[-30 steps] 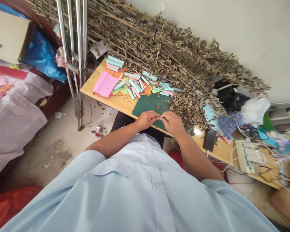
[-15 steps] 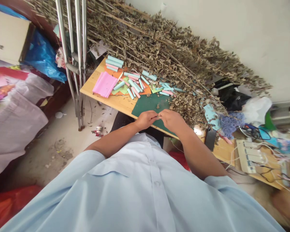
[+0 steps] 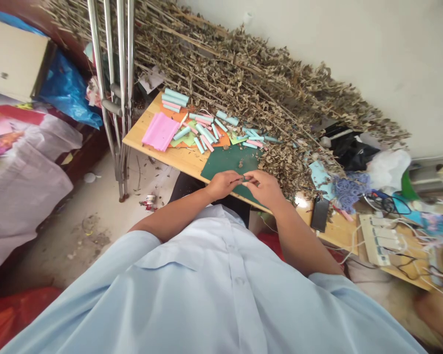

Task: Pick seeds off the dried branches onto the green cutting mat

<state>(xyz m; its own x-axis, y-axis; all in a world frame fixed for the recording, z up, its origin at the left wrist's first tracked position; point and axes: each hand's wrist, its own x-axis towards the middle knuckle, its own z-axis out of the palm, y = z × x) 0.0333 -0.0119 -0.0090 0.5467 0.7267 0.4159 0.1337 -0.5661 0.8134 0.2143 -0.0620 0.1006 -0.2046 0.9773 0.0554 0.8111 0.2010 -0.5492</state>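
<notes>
1. Head view: the left hand (image 3: 222, 185) has its thumb and fingers pinched on a tiny, dark grey-brown piece (image 3: 242, 179), too small to identify.
2. The right hand (image 3: 265, 189) meets it there; whether its fingertips grip the piece, I cannot tell.
3. The piece is above the flat, dark green mat (image 3: 221, 162), near the heap of dry, brown crumpled leaves (image 3: 284, 164).
4. Pale blue and pink paper rolls (image 3: 205, 132) lie beyond the mat on the light wooden table (image 3: 140, 132).

Power strip (image 3: 380, 240): no legible markings.
Phone (image 3: 319, 214): no readable text.
Cream box (image 3: 14, 56): no legible label.
</notes>
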